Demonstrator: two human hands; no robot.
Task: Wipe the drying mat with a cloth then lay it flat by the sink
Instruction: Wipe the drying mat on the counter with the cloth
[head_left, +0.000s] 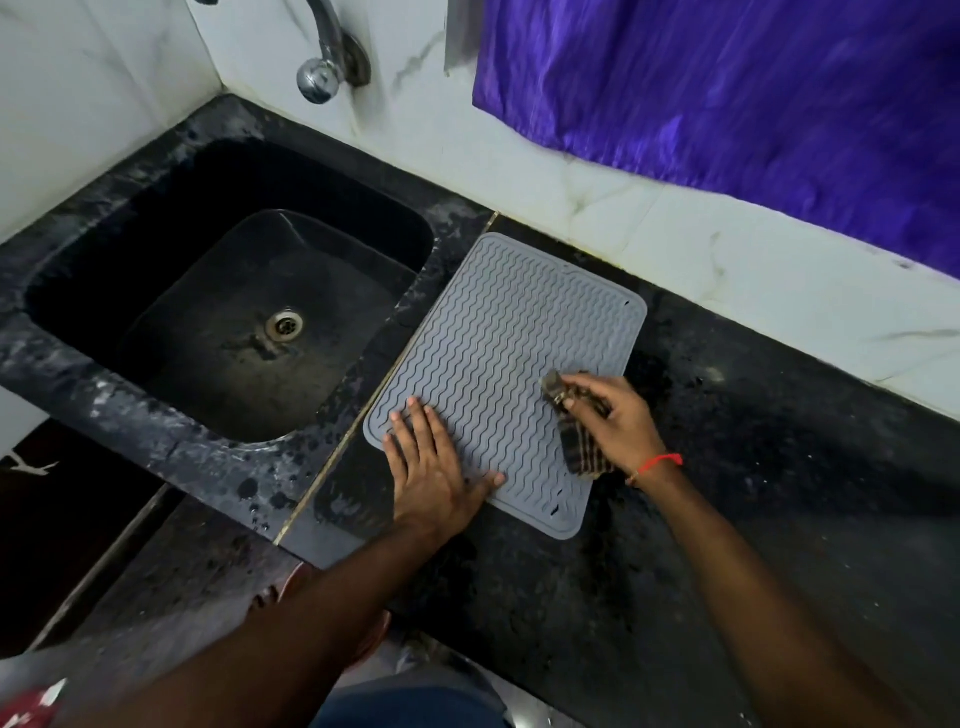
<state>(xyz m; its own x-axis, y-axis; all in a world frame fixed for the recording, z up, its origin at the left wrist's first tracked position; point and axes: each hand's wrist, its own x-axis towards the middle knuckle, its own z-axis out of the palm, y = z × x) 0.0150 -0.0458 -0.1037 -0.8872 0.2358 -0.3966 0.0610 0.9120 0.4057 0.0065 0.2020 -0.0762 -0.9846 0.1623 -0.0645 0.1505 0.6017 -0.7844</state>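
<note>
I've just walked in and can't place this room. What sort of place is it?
Most likely a home kitchen. A dark stone sink with a metal drain sits in a black stone counter, a chrome tap juts from the white tiled wall, and a grey ribbed silicone drying mat lies beside the sink.

Dim even light, blurred curtain (753, 93), wide-angle bowing

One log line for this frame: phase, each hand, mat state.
phase: wiping | left hand: pressed flat on drying mat | right hand: grips cloth | mat: flat beside sink
</note>
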